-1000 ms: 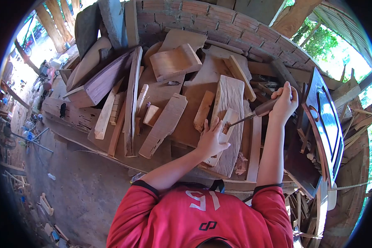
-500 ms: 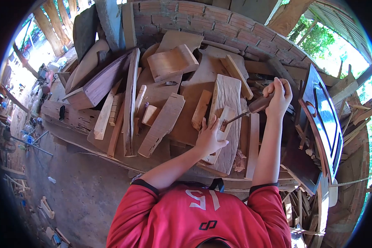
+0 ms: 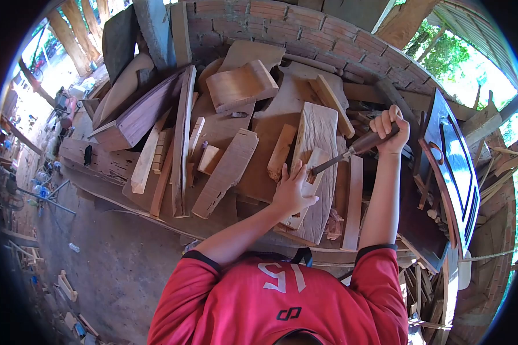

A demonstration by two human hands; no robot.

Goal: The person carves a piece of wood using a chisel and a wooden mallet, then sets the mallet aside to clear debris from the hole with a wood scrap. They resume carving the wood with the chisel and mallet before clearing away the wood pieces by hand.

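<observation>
Around the chisel [image 3: 360,145], wood offcuts [image 3: 230,167] crowd the bench [image 3: 101,165].

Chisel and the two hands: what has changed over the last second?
The right hand with the chisel has shifted slightly away from the body, and the blade tip has slid a little leftward on the small wood piece. Nothing taken up or let go. The left hand stays pressed on that piece, atop the plank; surrounding offcuts unchanged.

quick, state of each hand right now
left hand: open, pressed flat on the small wood block
right hand: closed around the handle of the chisel
</observation>
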